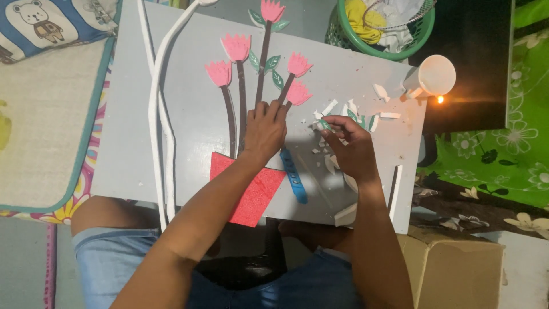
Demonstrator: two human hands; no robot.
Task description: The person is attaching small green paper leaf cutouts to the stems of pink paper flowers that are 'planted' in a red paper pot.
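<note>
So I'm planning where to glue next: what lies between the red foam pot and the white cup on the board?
In the head view, between the red foam pot and white cup lie a blue cutter, the right hand, and scattered white and green scraps.

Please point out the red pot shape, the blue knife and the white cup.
Red pot shape [254, 194], head view, on its lower middle.
Blue knife [293, 174], head view, mid handle.
White cup [437, 74], head view, on its open mouth.

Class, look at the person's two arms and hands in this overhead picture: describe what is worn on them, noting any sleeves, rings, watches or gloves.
Both arms are bare from the bottom edge of the picture to the fingertips: no sleeves show. The left hand and the right hand wear no gloves, and no watch, bracelet or ring shows on either. Below the arms, only light blue denim on the lap is visible.
</note>
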